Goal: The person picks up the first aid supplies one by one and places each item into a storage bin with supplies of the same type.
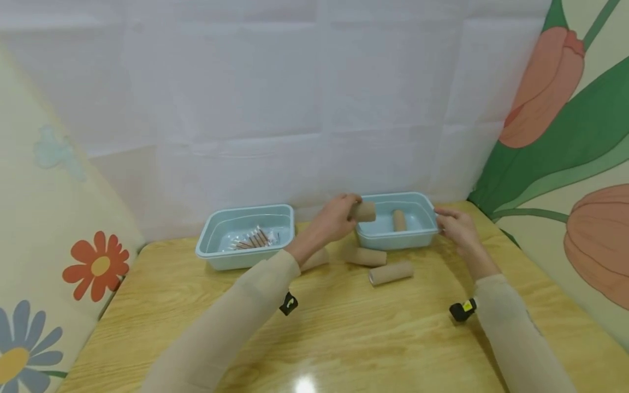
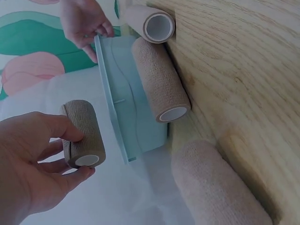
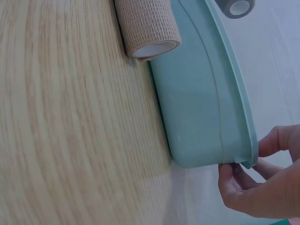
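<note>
My left hand [image 1: 339,217] grips a tan cohesive bandage roll [image 1: 365,212], thumb on one side and fingers on the other, over the left end of the right-hand light blue plastic bin [image 1: 398,240]. Another bandage roll [image 1: 399,220] lies inside that bin. At the bin's right end, my right hand [image 1: 459,229] pinches the rim, with the thumb at the edge and fingers curled under it in the right wrist view. Three more rolls lie on the table in front: one roll [image 1: 391,273] nearest, a second roll [image 1: 368,256] against the bin, and a third roll [image 1: 316,259] partly behind my left forearm.
A second light blue bin [image 1: 223,262] stands to the left, holding thin brown sticks in clear wrapping [image 1: 255,239]. The wooden table [image 1: 354,333] meets a white sheet [image 1: 245,109] at the back. Painted flower walls flank both sides.
</note>
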The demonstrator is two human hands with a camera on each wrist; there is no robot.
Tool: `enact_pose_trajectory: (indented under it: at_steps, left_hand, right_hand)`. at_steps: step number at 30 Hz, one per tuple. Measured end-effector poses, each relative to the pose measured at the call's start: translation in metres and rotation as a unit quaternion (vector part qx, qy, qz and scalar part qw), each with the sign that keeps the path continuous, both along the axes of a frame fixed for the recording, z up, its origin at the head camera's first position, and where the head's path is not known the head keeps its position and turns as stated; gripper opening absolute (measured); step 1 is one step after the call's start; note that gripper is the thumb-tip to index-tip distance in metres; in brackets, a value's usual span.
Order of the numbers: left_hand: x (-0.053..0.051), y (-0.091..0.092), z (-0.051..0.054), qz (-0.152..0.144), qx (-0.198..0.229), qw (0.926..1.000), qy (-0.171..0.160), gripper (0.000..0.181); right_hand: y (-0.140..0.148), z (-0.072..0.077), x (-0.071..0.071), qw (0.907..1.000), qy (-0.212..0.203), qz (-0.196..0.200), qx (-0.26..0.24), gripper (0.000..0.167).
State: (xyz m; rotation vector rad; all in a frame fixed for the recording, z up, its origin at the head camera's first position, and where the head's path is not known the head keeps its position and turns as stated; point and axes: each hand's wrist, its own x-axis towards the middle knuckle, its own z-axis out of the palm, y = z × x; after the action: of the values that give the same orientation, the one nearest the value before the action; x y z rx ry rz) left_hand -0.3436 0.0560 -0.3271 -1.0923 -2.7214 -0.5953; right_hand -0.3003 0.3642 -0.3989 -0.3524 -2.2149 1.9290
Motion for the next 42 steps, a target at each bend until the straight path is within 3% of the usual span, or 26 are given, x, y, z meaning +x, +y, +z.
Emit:
enact_pose_trajectory:
  at_steps: [9, 17, 21, 30, 37, 42]
  left_hand:
    - [-0.011, 0.006, -0.008, -0.043, 0.038, 0.9983, 0.011, 0.055]
    - [-0.019, 0.007, -0.018, -0.112, 0.000, 0.9925, 0.049, 0.055]
    - [-0.023, 0.008, -0.024, -0.122, 0.002, 0.9917, 0.039, 0.056]
    - [-0.031, 0.008, -0.027, -0.116, 0.003, 0.9931, 0.020, 0.062]
    - [-0.033, 0.007, -0.029, -0.068, 0.018, 0.9973, -0.017, 0.063]
    - [-0.034, 0.004, -0.033, -0.053, 0.034, 0.9980, -0.002, 0.056]
  right_hand:
    - [-0.005, 0.001, 0.003, 1.0000, 0.002, 0.002, -0.004, 0.053]
    - [-0.007, -0.002, 0.002, 0.9999, 0.003, 0.009, -0.005, 0.051]
    - [-0.007, -0.002, 0.001, 0.9999, -0.001, 0.012, -0.004, 0.052]
    - [-0.009, -0.001, 0.001, 0.9998, -0.006, 0.014, -0.009, 0.053]
    - [-0.012, -0.001, 0.000, 0.9997, -0.002, 0.020, -0.011, 0.053]
    - [-0.014, -0.001, -0.001, 0.9997, 0.001, 0.021, -0.015, 0.053]
